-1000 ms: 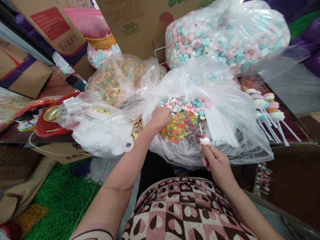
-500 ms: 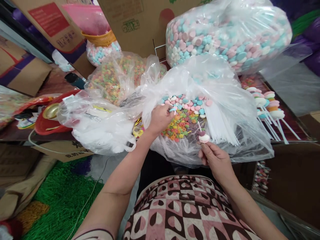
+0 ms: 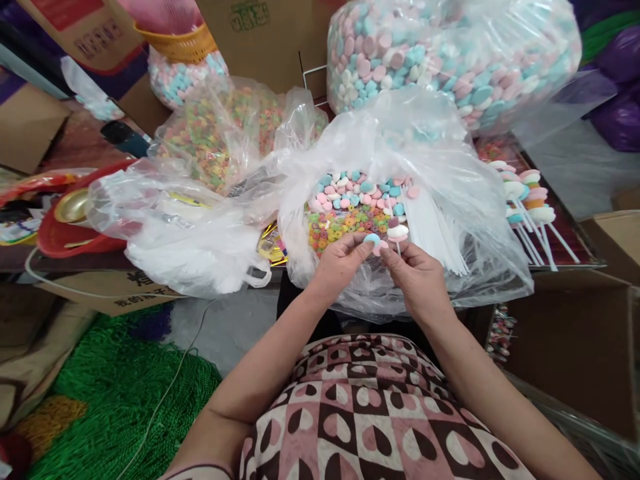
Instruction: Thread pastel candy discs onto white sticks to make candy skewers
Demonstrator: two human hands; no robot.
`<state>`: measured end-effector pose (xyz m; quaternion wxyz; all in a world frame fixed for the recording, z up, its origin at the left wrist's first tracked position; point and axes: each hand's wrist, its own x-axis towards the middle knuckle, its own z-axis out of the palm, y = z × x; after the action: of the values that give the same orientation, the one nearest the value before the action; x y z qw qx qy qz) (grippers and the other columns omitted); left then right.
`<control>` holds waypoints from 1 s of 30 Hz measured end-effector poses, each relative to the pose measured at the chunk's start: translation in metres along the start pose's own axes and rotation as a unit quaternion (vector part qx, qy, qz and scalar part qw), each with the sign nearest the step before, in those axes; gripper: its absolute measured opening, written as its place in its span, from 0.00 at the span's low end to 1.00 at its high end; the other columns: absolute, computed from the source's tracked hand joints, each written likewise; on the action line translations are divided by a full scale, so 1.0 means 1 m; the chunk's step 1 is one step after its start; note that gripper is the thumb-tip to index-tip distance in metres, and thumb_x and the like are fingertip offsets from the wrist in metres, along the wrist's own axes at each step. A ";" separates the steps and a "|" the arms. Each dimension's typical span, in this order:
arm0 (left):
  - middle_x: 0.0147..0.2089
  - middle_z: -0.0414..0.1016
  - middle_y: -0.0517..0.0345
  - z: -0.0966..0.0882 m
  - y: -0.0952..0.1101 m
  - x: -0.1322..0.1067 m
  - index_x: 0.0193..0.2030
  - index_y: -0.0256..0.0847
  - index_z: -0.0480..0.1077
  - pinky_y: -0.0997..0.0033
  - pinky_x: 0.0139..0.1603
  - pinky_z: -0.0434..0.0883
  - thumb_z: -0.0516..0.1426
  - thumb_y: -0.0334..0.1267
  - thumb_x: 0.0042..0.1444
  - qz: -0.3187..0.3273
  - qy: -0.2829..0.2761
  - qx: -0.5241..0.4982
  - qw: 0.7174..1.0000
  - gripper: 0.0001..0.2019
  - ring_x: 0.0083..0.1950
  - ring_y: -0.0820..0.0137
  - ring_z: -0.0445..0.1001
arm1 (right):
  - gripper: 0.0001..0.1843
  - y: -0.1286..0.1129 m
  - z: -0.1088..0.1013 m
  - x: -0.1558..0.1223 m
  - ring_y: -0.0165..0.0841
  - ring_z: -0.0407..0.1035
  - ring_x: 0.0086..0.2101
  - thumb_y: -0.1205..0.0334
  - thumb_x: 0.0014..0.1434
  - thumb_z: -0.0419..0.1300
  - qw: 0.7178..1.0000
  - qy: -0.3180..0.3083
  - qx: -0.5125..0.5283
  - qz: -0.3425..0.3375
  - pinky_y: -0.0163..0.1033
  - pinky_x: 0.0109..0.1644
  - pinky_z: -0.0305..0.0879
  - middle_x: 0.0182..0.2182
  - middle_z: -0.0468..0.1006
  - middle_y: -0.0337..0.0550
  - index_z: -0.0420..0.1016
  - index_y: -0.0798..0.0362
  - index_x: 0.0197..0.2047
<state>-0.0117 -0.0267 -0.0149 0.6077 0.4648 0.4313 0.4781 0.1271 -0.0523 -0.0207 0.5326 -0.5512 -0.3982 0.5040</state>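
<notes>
My left hand pinches a blue marshmallow between thumb and fingertips; a pink piece shows just beside it, touching both hands. Close by on the right, my right hand grips a marshmallow skewer, a white stick carrying a dark purple piece on top and white and pink marshmallows below. The two hands almost meet over an open clear plastic bag. On it lie loose pink, blue and white marshmallows, colourful ring gummies and a bundle of white sticks.
A large bag of marshmallows stands at the back. Left of it sits a bag of ring gummies. Finished-looking marshmallow skewers lie at the right table edge. A red basin and white plastic bags are on the left.
My left hand has moved right and down from the marshmallow pile, bringing marshmallow pieces to my right hand. My right hand has raised the skewer slightly, and it now stands upright.
</notes>
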 end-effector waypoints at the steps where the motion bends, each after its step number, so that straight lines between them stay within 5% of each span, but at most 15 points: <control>1: 0.39 0.80 0.58 0.000 0.001 -0.001 0.37 0.41 0.78 0.67 0.52 0.69 0.66 0.53 0.52 -0.008 -0.003 -0.016 1.000 0.16 0.44 0.69 0.75 | 0.18 0.001 0.000 -0.001 0.26 0.53 0.22 0.47 0.52 0.69 1.000 0.000 0.009 0.009 0.32 0.22 0.46 0.23 0.69 0.36 0.79 0.53 0.36; 10: 0.40 0.81 0.56 0.001 0.004 -0.008 0.38 0.41 0.79 0.66 0.52 0.70 0.66 0.48 0.54 -0.009 -0.045 0.007 0.999 0.13 0.44 0.68 0.75 | 0.18 0.004 -0.001 -0.003 0.24 0.50 0.21 0.47 0.51 0.70 0.999 0.023 0.038 0.018 0.32 0.22 0.43 0.24 0.69 0.35 0.77 0.53 0.35; 16: 0.37 0.76 0.58 0.006 -0.002 -0.009 0.37 0.40 0.73 0.68 0.46 0.70 0.65 0.51 0.55 0.044 -0.010 0.046 0.998 0.15 0.40 0.70 0.73 | 0.17 0.002 -0.003 -0.005 0.24 0.48 0.20 0.47 0.50 0.71 0.998 0.002 0.054 0.024 0.34 0.22 0.42 0.22 0.67 0.34 0.76 0.52 0.32; 26: 0.34 0.74 0.62 0.010 -0.007 -0.009 0.40 0.42 0.71 0.71 0.44 0.71 0.67 0.50 0.52 0.027 0.017 0.009 0.999 0.17 0.37 0.73 0.72 | 0.20 0.000 -0.004 -0.006 0.22 0.45 0.18 0.48 0.49 0.72 0.995 -0.032 0.086 0.046 0.34 0.21 0.38 0.21 0.63 0.29 0.71 0.51 0.35; 30: 0.39 0.78 0.58 0.008 -0.005 -0.010 0.43 0.41 0.75 0.68 0.49 0.72 0.65 0.51 0.54 0.001 -0.038 0.014 0.999 0.17 0.42 0.70 0.75 | 0.20 0.000 -0.004 -0.006 0.21 0.46 0.17 0.48 0.48 0.72 0.990 -0.028 0.117 0.068 0.33 0.20 0.38 0.22 0.67 0.31 0.71 0.52 0.33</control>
<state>-0.0044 -0.0380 -0.0178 0.6169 0.4916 0.4141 0.4542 0.1301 -0.0588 -0.0200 0.5463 -0.4963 -0.3130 0.5977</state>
